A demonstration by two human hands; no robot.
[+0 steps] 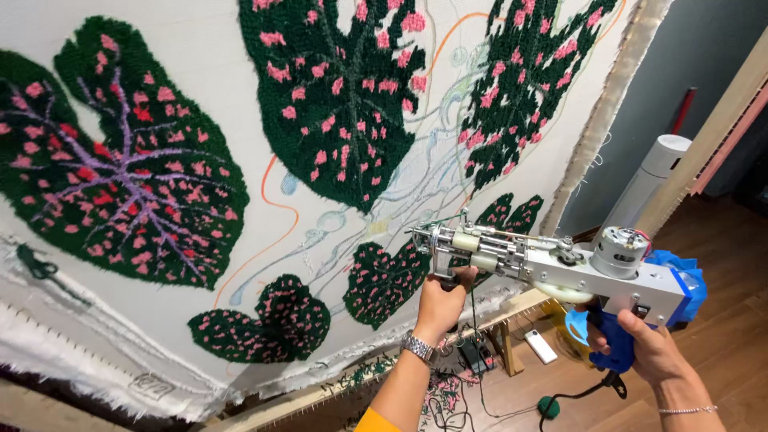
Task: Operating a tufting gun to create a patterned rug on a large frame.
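Right hand (650,346) is clamped on the blue rear handle of the tufting gun (552,264); left hand (442,302) is closed around its front handle. Needle tip sits just off the stretched cloth (240,72), near a small dark-green leaf patch (384,280). Judged step: lining up. Next needs the tip pressed square into the cloth.
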